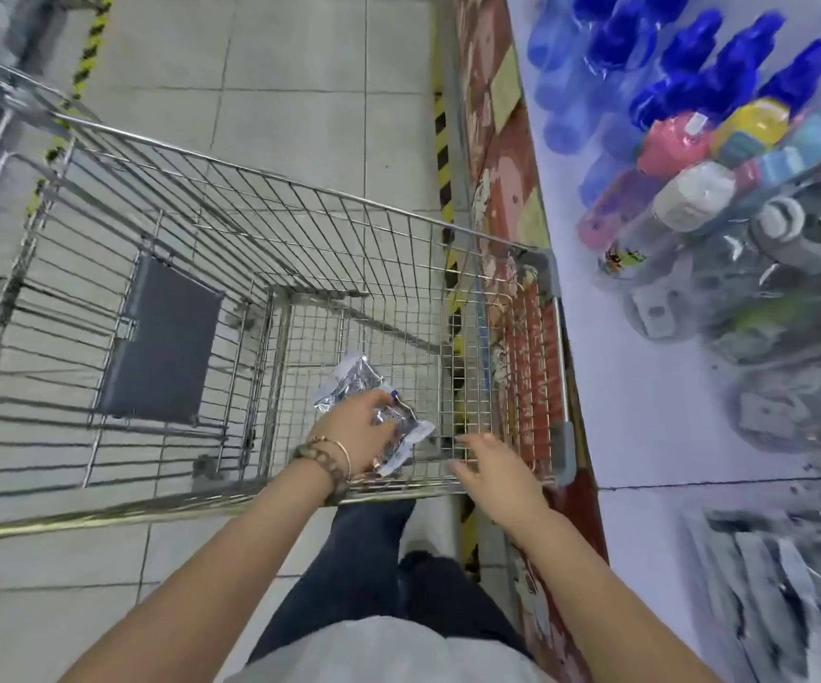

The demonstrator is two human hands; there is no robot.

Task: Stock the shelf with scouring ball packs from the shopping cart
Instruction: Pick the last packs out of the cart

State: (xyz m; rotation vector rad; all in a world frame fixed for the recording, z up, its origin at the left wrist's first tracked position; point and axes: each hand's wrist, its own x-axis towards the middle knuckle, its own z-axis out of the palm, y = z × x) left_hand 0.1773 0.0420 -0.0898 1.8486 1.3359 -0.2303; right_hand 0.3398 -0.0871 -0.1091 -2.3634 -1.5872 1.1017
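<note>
Shelf (645, 386) runs down right side, white, motion-blurred. Shopping cart (250, 170) parked just beside it on tiled floor (300, 66), wire basket wide open to view. Blue-capped bottles (694, 66) crowd shelf's far end. Grey flap (162, 337) hangs on cart's left wall. Left hand (354, 431) down inside basket, fingers curled round nearer of scouring ball packs (398, 426); second silvery pack lies on basket floor, touching first. Right hand (492, 465) hovers over cart's near rim, fingers spread, holding nothing. Bracelets (324, 460) on left wrist.
</note>
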